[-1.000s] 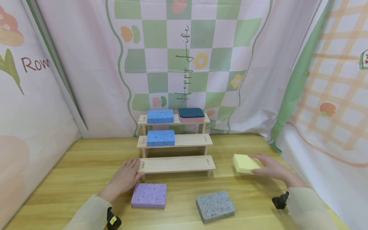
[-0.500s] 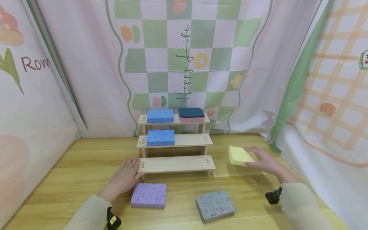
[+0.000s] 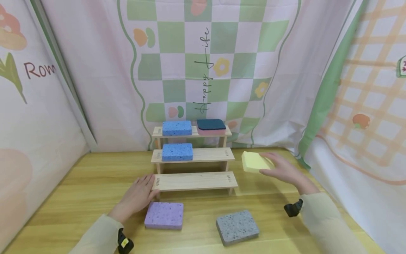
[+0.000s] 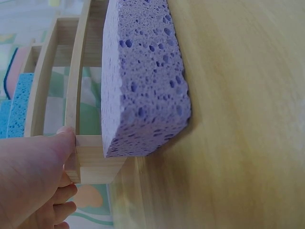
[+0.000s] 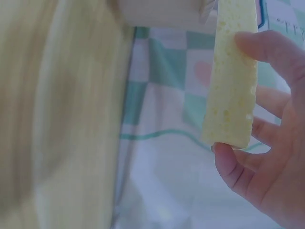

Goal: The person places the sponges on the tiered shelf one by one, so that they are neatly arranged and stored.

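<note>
My right hand (image 3: pixel 282 168) holds a pale yellow sponge (image 3: pixel 254 162) in the air, right of a three-step wooden shelf (image 3: pixel 193 181). In the right wrist view the thumb presses one side of the sponge (image 5: pixel 231 86) and fingers support its other side and end. My left hand (image 3: pixel 136 194) grips the left end of the shelf's lowest step, its thumb on the front edge in the left wrist view. A purple sponge (image 3: pixel 164 215) lies on the table just in front of that hand. A grey sponge (image 3: pixel 237 227) lies farther right.
On the top step sit a blue sponge (image 3: pixel 176 128) and a pink sponge with a dark green scouring side (image 3: pixel 211 126). Another blue sponge (image 3: pixel 177 152) sits at the left of the middle step. Printed curtains (image 3: pixel 279 116) enclose the wooden table (image 3: pixel 104 173) behind and on both sides.
My right hand has carried the yellow sponge left and away from me, closer to the shelf. The left hand and the other sponges have stayed where they were.
</note>
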### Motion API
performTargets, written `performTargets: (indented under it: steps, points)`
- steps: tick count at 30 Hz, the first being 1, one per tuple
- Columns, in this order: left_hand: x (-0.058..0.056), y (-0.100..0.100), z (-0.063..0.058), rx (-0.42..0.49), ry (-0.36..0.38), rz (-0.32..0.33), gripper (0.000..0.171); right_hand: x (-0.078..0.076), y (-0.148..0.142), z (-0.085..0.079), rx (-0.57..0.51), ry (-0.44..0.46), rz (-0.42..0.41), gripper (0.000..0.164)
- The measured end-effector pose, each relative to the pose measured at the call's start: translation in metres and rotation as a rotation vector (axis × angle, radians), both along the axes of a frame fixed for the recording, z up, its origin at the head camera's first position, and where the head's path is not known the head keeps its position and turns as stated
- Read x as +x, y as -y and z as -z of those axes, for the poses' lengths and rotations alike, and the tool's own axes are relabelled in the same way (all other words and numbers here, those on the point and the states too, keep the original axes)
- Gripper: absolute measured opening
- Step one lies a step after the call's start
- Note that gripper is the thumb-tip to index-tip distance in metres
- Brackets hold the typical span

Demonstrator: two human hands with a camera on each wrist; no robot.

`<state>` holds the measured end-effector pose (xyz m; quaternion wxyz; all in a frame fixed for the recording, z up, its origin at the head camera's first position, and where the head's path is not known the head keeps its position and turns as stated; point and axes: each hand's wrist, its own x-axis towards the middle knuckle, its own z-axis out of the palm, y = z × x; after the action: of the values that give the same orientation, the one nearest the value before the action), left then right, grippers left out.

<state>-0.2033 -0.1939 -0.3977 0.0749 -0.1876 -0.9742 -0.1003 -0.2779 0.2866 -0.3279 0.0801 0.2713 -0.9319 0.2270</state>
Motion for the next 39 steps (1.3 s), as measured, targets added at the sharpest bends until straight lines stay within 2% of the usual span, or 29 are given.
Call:
performTargets:
  steps: [11, 23, 39]
  points:
    - [0.0, -0.001, 0.0, -0.005, 0.008, -0.007, 0.059, -0.004, 0.04, -0.024, 0.059, -0.017, -0.045, 0.065]
    - [-0.002, -0.001, 0.001, -0.011, -0.006, -0.008, 0.059, -0.019, 0.076, -0.027, 0.04, -0.021, -0.075, 0.065]
    - [-0.002, 0.0, 0.001, -0.009, -0.016, -0.003, 0.058, -0.03, 0.108, -0.026, 0.044, -0.014, -0.089, 0.064]
